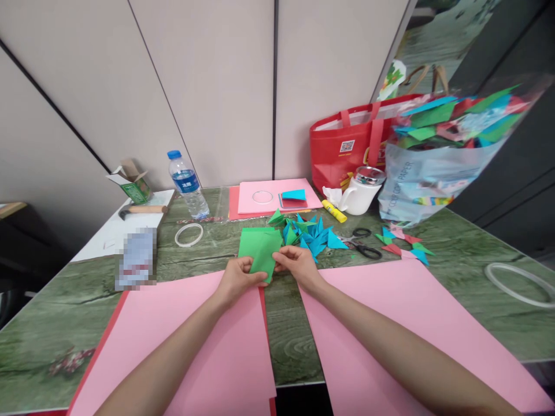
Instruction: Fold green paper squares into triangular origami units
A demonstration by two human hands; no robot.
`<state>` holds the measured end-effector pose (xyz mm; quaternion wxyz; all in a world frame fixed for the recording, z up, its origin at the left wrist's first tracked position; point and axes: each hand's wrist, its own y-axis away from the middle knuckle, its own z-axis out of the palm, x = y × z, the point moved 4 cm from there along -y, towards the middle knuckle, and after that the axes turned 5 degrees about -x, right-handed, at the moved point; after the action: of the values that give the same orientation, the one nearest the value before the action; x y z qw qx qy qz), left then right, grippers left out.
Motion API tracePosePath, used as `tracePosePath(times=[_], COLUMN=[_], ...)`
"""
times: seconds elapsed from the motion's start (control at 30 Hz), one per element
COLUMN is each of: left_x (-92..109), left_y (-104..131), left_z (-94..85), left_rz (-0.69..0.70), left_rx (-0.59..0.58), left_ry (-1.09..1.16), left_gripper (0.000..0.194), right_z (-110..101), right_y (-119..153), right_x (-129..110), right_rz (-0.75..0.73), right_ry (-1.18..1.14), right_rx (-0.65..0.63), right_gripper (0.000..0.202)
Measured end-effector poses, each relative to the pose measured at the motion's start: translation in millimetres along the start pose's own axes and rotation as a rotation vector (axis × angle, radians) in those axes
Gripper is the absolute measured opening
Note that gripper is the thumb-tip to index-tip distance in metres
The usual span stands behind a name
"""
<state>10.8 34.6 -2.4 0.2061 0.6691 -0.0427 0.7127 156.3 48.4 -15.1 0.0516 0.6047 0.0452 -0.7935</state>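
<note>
A green sheet of paper (262, 254) is held up in front of me, just above the table. My left hand (243, 278) grips its lower left side, thumb across the front. At its right edge my right hand (299, 264) pinches the paper between thumb and fingers. Behind it, more green paper (248, 234) shows at the upper left; I cannot tell whether it is a separate piece. A pile of blue and green folded paper pieces (314, 234) lies just beyond my right hand. Large pink sheets (182, 341) lie under both forearms.
Black-handled scissors (362, 242) and a ring of folded pieces (403, 245) lie to the right. Farther back stand a white mug (362, 193), a red bag (342, 153) and a plastic bag of colored paper (442, 167). A water bottle (188, 188) and a hammer (145, 209) are at left.
</note>
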Motion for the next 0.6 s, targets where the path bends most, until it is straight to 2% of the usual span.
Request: tracePosePath(times=[0.33,0.6], left_x=[3.5,2.4], left_y=[0.8,1.7], left_z=[-0.3,2.0], left_rz=[0.011,-0.007], left_rx=[-0.011,-0.041], left_ry=[-0.075,-0.039], left_gripper=[0.034,0.035], right_z=[0.9,-0.9], right_y=[2.2,1.7], right_x=[-5.6,-4.0], right_rz=[-0.041,-0.059], right_ry=[0.095,0.087], right_rx=[-0.009,0.002], right_gripper=[0.027,0.027])
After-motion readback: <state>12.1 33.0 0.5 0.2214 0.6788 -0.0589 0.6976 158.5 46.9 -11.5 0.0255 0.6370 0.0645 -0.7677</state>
